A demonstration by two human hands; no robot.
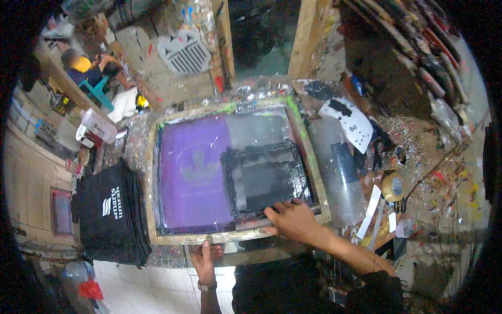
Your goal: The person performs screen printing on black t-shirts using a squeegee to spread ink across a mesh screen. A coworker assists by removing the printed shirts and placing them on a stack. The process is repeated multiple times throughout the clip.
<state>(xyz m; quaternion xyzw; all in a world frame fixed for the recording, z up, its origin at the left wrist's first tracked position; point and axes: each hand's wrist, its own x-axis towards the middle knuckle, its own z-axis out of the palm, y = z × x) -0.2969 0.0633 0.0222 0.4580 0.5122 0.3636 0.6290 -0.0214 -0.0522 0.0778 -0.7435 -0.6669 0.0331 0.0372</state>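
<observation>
A wooden screen-printing frame (152,180) lies before me, its mesh purple on the left with a faint emblem (201,166). On the right the mesh is grey, with a rectangle of wet-looking black ink (269,175). My right hand (291,221) reaches over the front rail, its fingers curled round a dark strip that looks like a squeegee (250,222) at the ink's near edge; the hand covers much of it. My left hand (205,257), wearing a wristwatch, grips the front rail from below with its thumb up against the wood.
Folded black cloth items (107,220) with white print are stacked left of the frame. To the right are a roll of tape (392,187), scissors (400,205) and an ink-blotted white sheet (351,124). A plastic jug (99,125) stands far left; beyond it a person (86,68) sits.
</observation>
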